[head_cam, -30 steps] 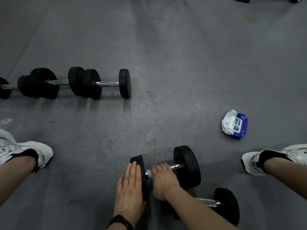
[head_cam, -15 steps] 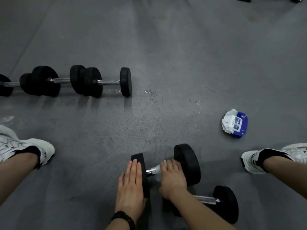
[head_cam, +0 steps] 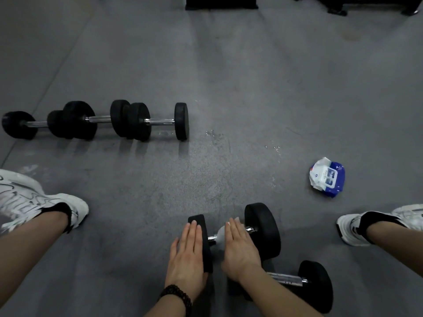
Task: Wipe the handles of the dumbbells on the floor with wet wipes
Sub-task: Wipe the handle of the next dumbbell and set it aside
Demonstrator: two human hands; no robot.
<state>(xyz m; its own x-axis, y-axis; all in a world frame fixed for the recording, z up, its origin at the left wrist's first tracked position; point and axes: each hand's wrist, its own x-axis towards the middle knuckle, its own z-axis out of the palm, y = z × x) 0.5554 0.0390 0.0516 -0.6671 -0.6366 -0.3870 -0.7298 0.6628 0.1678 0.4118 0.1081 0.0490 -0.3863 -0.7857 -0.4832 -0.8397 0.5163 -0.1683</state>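
Note:
A black dumbbell point(head_cam: 263, 229) with a chrome handle lies on the grey floor in front of me. My left hand point(head_cam: 187, 255) rests flat, fingers straight, on its left weight. My right hand point(head_cam: 240, 248) lies over the handle with fingers stretched forward, pressing a white wet wipe point(head_cam: 220, 236) against the bar. The wipe shows just left of that hand. A second dumbbell point(head_cam: 315, 284) lies behind my right forearm, partly hidden. Three more dumbbells point(head_cam: 180, 121) sit end to end at the left.
A blue and white wet wipes pack point(head_cam: 327, 177) lies on the floor at the right. My white shoes stand at the left point(head_cam: 34, 202) and right point(head_cam: 377, 220). Dark equipment bases point(head_cam: 220, 2) line the far edge.
My right hand slid right along the handle, uncovering the wipe, and its fingers went from curled over the bar to stretched out. The left hand stayed on the weight.

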